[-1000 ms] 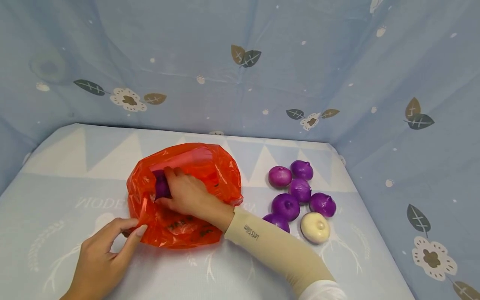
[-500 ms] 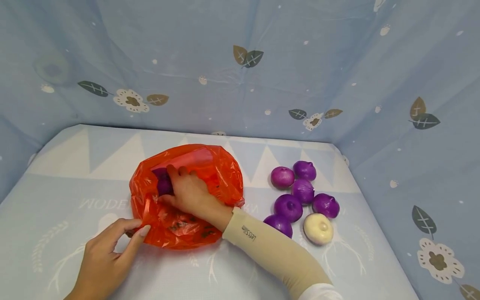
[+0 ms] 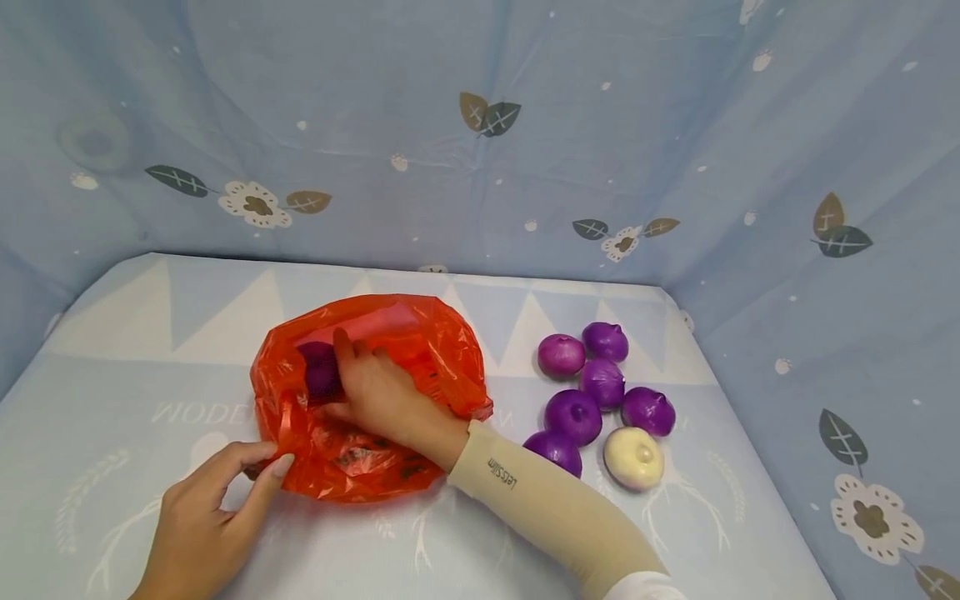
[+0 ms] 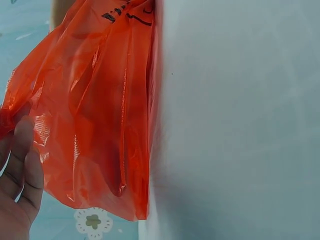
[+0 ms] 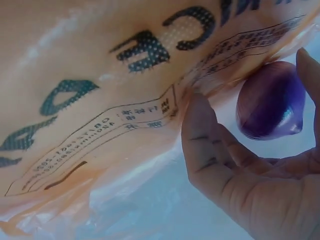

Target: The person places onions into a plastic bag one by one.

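An orange-red plastic bag [image 3: 457, 350] lies on the table with its mouth open. My left hand [image 3: 206, 512] pinches the near left rim of the bag between thumb and fingers, and the left wrist view shows the bag's side [image 4: 110, 110] stretched from that grip. Inside the bag is my right hand [image 3: 382, 387], its fingers spread and loosely bent beside a purple onion [image 3: 321, 371]. The right wrist view shows the onion [image 5: 272, 102] between thumb and fingers, with a gap between it and the palm. Printed dark lettering covers the bag wall there.
Several purple onions [image 3: 573, 417] and a white onion [image 3: 633, 458] sit in a group to the right of the bag. The right forearm, in a beige sleeve [image 3: 555, 508], partly covers the nearest purple one. A patterned blue cloth [image 3: 420, 142] hangs behind the table.
My right fingers have loosened from the onion inside the bag, and more of the onion shows now. The left hand keeps its pinch on the rim.
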Tool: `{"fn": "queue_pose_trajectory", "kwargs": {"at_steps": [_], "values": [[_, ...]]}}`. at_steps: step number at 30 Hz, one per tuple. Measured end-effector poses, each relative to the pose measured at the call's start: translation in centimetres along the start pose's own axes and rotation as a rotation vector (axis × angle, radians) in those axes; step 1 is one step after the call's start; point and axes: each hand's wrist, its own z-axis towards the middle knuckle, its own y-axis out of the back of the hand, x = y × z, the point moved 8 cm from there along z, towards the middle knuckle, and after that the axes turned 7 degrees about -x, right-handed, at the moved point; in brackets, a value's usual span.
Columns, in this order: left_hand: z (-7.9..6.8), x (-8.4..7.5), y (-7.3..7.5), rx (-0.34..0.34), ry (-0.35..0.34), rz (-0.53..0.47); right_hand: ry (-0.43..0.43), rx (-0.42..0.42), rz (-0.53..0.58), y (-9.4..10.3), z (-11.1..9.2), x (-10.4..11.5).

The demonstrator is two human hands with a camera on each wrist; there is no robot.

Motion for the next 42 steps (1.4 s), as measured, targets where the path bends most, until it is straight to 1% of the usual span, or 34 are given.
{"fn": "queue_pose_trajectory", "kwargs": {"at_steps": [4,10,15,19,23,26,29,32,35,37,39,42], "values": [[0.0,0.0,0.1,-0.013,0.0,-0.012,0.004,0.023,0.006,0.3,-0.6,0.1],[-0.1,0.0,0.1,-0.022,-0.006,-0.008,-0.006,0.106,0.021,1.0,-1.9,0.2],[0.0,0.0,0.2,-0.022,-0.006,-0.005,0.053,0.138,0.031,2.5,-3.2,0.6],[0.1,0.0,0.2,-0.016,0.004,0.006,0.117,0.159,0.013,4.3,-4.5,1.0],[0.1,0.0,0.1,-0.015,0.017,0.011,0.19,0.192,-0.013,6.3,-6.3,1.2],[0.0,-0.1,0.1,-0.018,0.019,0.01,0.201,0.249,0.047,8.0,-8.0,1.0],[0.0,-0.1,0.1,-0.025,0.019,0.007,0.193,0.3,0.176,9.9,-10.0,0.5],[0.0,-0.1,0.1,-0.029,0.019,0.01,0.208,0.303,0.307,12.0,-12.0,0.0],[0.0,-0.1,0.0,-0.029,0.02,0.005,0.211,0.282,0.408,13.8,-13.9,-0.6],[0.0,0.0,-0.1,-0.029,0.015,-0.007,0.2,0.268,0.449,14.7,-15.1,-1.3],[0.0,0.0,-0.1,-0.03,0.012,-0.015,0.17,0.264,0.471,15.3,-16.1,-2.0],[0.0,0.1,-0.1,-0.032,0.011,-0.016,0.11,0.275,0.461,15.7,-17.4,-3.3]]}}
